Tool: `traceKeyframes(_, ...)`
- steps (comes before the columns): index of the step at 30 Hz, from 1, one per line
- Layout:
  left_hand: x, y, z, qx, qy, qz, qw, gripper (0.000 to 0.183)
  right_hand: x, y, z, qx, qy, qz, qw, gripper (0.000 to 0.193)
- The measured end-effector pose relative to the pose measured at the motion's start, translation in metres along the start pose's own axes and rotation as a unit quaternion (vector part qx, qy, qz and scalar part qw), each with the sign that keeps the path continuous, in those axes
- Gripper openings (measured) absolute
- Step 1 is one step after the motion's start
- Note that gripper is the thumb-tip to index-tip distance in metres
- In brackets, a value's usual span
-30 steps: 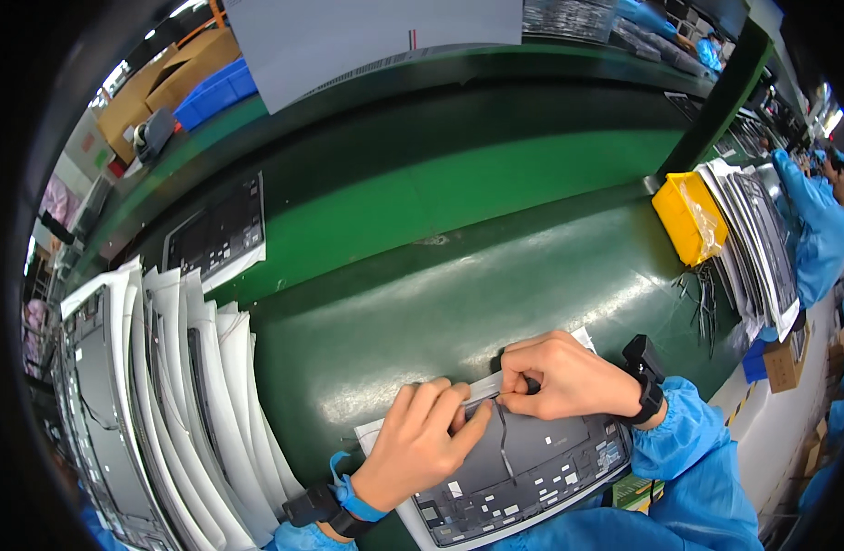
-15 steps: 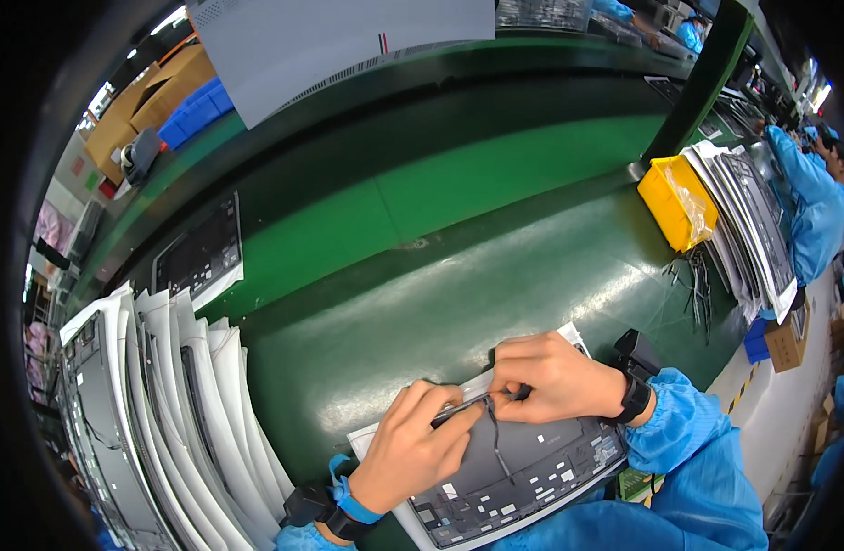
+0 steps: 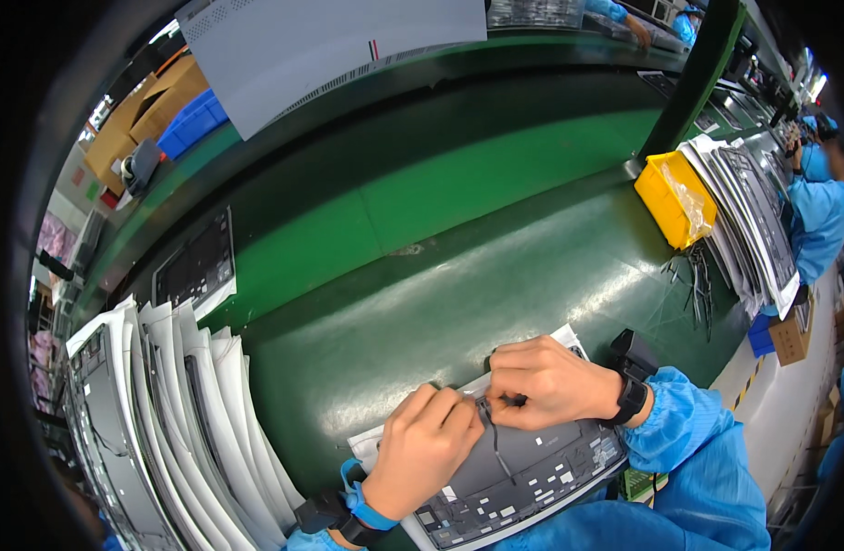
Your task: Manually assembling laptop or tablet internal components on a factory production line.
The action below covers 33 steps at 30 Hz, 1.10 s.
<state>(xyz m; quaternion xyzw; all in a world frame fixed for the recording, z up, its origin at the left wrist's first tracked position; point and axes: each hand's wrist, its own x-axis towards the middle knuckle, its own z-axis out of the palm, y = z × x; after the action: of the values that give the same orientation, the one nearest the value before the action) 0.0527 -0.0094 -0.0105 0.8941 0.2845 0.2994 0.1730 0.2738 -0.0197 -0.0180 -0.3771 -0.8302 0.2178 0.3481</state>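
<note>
Far left, and here's a tall curving stack of dark flat panels [image 3: 110, 432] layered with white sheets [image 3: 225, 395], filling the lower left of the frame. Up above it, upper left, brown cardboard boxes [image 3: 169, 101] sit right by a blue plastic bin [image 3: 192, 124]. Left of centre there's a separate black rectangular panel [image 3: 202, 257] lying on a white sheet, on the green work surface [image 3: 376, 312]. Across the top hangs a big pale grey slotted casing [image 3: 330, 64].

Now lower centre, and this is the action! The left hand [image 3: 422, 445], blue band [image 3: 367, 507] at its wrist, has its fingers bent down at the upper edge of a dark grey rectangular panel [image 3: 541, 450] dotted with white stickers, lying on a white sheet in the lower middle of the frame. Whether that hand grips anything, I cannot tell. A thin black cable [image 3: 499, 455] runs down the panel's face between the two hands. Just right of it, the right hand [image 3: 551, 381], a black strap [image 3: 632, 398] round its wrist, is curled, fingertips drawn in at the same edge; what they pinch is hidden.

Over to the right, a yellow plastic bin [image 3: 659, 204] leans beside another stack of panels and white sheets [image 3: 753, 220], loose black cables [image 3: 699, 289] just below. Far right edge: a co-worker in a blue smock [image 3: 819, 225].
</note>
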Motion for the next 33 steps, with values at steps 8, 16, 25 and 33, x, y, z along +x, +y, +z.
traceKeyframes(8,0.007,-0.006,0.000,-0.014,-0.035,0.031,0.999,0.020,0.003,0.000,0.001,-0.027,0.008,-0.030,0.999,0.017)
traceKeyframes(16,0.004,-0.010,0.002,-0.116,-0.009,-0.058,0.992,0.018,0.004,0.002,-0.003,0.039,-0.013,0.005,0.999,0.018)
traceKeyframes(25,0.002,-0.012,0.002,-0.129,-0.017,-0.064,0.989,0.019,0.002,-0.002,-0.001,0.002,-0.014,0.027,1.000,0.016)
traceKeyframes(33,0.001,-0.014,0.007,-0.122,-0.003,-0.006,0.992,0.023,-0.001,0.005,0.006,-0.005,0.014,-0.037,0.999,0.020)
